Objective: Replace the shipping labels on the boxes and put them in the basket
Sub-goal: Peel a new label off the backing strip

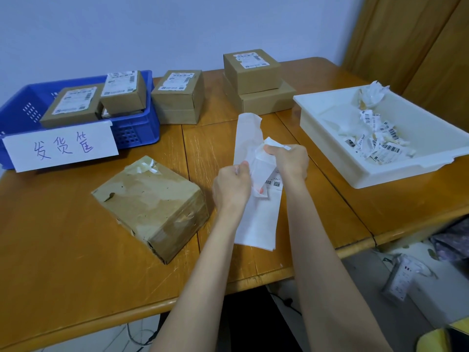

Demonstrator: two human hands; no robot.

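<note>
A worn cardboard box [152, 207] lies on the wooden table [63, 262] at the front left, its top bare with torn label scraps at the far edge. Right of it, a strip of white label sheets [256, 224] runs along the table. My left hand [232, 186] and my right hand [289, 161] both pinch a white shipping label [261, 168] above the strip, its corner curled up. The blue basket [132, 133] at the back left holds labelled boxes [73, 102].
A white tray [380, 171] with several torn label pieces sits at the right. One labelled box [177, 97] stands beside the basket, and two stacked boxes [253, 82] stand at the back centre. A handwritten paper sign [61, 148] hangs on the basket front.
</note>
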